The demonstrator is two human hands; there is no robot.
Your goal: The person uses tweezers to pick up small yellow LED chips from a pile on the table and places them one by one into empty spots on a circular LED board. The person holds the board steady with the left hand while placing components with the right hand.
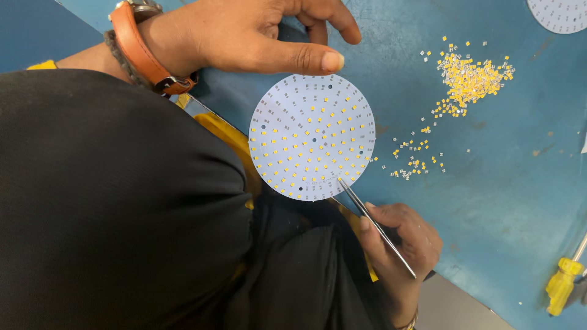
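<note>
Blue desk (489,201) fills scene, paint scuffed. One round white board (312,137) near desk's near edge, many small yellow chips set on it in rings; no container in view. Left hand (257,33) rests at board's far rim, thumb touching rim, fingers curled, holding nothing. Right hand (400,244) closed around one pair of tweezers (374,225), tips touching board's near-right rim. Loose yellow chips (471,78) heaped far right, smaller scatter nearer board. Second board (559,13) at far-right corner. One yellow-handled screwdriver (562,284) at near right.
</note>
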